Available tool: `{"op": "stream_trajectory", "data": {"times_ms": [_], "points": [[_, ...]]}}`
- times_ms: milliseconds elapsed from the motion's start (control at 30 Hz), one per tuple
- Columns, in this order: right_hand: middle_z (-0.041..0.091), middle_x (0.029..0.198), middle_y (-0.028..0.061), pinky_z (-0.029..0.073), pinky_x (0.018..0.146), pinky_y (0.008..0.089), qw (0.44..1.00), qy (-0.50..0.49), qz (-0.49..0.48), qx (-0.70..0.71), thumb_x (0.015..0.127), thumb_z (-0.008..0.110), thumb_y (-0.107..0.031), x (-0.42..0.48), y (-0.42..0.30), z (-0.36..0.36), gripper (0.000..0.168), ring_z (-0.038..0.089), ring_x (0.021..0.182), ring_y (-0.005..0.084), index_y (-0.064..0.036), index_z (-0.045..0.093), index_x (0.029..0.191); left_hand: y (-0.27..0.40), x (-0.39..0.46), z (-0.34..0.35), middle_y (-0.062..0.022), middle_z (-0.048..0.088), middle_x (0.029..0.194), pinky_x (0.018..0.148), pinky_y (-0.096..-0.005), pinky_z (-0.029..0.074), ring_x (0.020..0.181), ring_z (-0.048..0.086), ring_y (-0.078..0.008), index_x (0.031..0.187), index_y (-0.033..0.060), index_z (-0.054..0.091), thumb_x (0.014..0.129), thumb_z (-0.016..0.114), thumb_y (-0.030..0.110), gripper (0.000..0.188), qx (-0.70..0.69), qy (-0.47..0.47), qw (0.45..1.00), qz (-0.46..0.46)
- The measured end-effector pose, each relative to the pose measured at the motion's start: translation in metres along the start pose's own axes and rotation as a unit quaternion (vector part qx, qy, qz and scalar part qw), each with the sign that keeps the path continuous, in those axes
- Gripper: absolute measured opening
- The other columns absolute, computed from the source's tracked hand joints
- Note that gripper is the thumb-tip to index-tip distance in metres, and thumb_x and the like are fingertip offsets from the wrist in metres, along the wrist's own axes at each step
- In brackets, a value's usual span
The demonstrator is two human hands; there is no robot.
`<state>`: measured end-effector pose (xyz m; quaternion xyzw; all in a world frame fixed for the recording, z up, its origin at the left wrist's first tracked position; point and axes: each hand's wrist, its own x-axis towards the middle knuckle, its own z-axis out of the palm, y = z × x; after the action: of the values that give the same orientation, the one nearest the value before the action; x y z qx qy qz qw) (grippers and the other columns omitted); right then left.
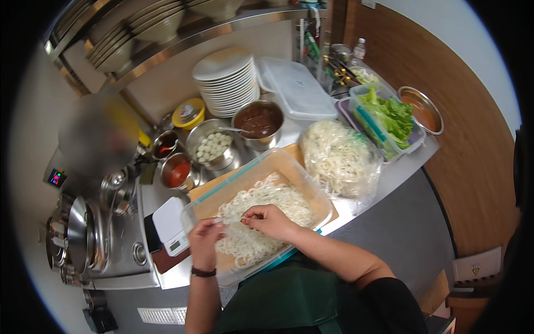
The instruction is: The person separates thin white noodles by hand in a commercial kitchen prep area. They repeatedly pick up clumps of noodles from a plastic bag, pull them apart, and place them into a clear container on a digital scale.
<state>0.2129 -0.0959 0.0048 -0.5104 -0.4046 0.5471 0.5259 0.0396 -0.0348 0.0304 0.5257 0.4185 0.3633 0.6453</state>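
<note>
Pale flat noodles (267,196) lie loose and tangled across the floor of a large clear plastic container (196,200) in front of me. My left hand (204,240), with a dark bracelet at the wrist, is over the container's left side. Its thumb and fingers pinch a whitish noodle piece. A short distance to the right, my right hand (269,221) pinches at the same pale strand, its fingertips curled inward. Exact finger contact is partly hidden. Just beyond the container's right side sits a clear plastic bag (340,158) full of similar noodles.
A wooden board (294,152) lies beneath the container. Left of it is a white digital scale (169,217). Behind stand metal pots of dark sauce (258,121), small white balls (212,146) and red sauce (177,173), plus stacked plates (225,79). Lettuce (388,110) fills a box at right.
</note>
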Motion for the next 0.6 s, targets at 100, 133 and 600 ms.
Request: {"op": "stream_trajectory", "data": {"times_ms": [100,133,600], "points": [[0.057,0.064,0.0085,0.044,0.059,0.0347,0.909,0.074,-0.112,-0.396,0.071,0.058,-0.013,-0.004,0.013,-0.025,0.013,0.056,0.063,0.0255,-0.003,0.059,0.079,0.02,0.002,-0.011,-0.0048,0.054,0.081,0.059,-0.0202,0.045,0.07,0.054,-0.01,0.09,0.0019,0.052,0.078,0.051,0.003,0.012,-0.101,0.1,0.988,0.065],[0.057,0.067,0.0105,0.044,0.062,0.0366,0.899,0.076,-0.095,-0.421,0.071,0.057,-0.013,-0.006,0.015,-0.032,0.014,0.056,0.066,0.0285,-0.003,0.059,0.081,0.021,0.007,-0.019,-0.005,0.055,0.082,0.061,-0.0193,0.044,0.071,0.054,-0.0097,0.091,0.0012,0.052,0.078,0.05,0.002,0.013,-0.111,0.098,0.983,0.107],[0.055,0.094,0.0181,0.043,0.079,0.0352,0.779,0.307,0.097,-0.539,0.058,0.068,-0.026,-0.02,0.008,-0.233,0.051,0.054,0.086,0.031,-0.004,0.052,0.101,-0.038,0.007,0.026,-0.0059,0.057,0.093,0.074,-0.0236,0.044,0.087,0.054,-0.0125,0.096,0.0011,0.056,0.071,0.055,-0.004,0.025,0.172,-0.112,0.978,0.037]]}}
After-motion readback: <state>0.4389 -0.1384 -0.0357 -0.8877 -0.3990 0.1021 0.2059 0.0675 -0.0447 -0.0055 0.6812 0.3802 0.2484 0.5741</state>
